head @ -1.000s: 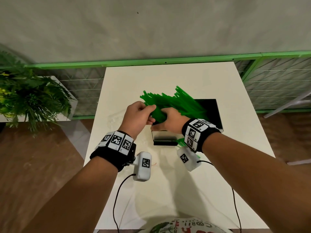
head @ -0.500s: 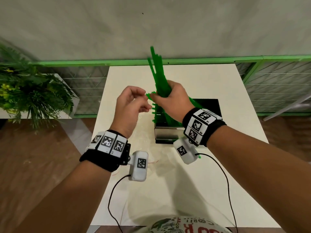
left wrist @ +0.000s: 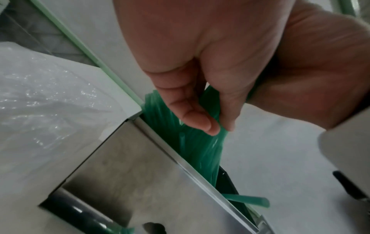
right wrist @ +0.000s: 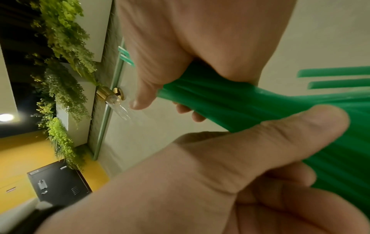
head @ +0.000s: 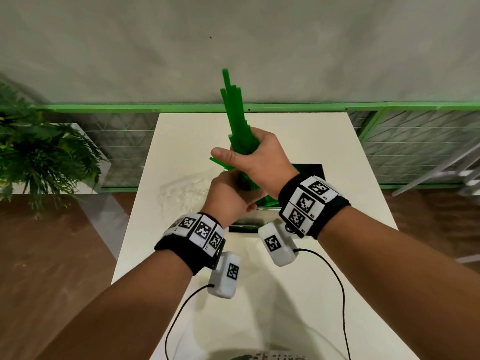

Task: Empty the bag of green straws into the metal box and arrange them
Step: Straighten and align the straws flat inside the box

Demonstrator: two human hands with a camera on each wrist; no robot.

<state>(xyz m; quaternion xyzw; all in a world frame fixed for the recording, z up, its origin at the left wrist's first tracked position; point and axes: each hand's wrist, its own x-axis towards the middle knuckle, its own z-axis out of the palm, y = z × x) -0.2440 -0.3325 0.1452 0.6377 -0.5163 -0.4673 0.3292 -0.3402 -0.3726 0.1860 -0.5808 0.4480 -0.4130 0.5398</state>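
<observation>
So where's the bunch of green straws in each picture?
Head: the green straws stand upright at centre, gripped by the right hand, the left hand below it.
Left wrist: centre, running down past the fingers into the metal box.
Right wrist: right side, crossing the palm.
Shared landmark: the right hand holding the bunch.

Indoor room: white table [head: 259,294], potted plant [head: 39,157]
</observation>
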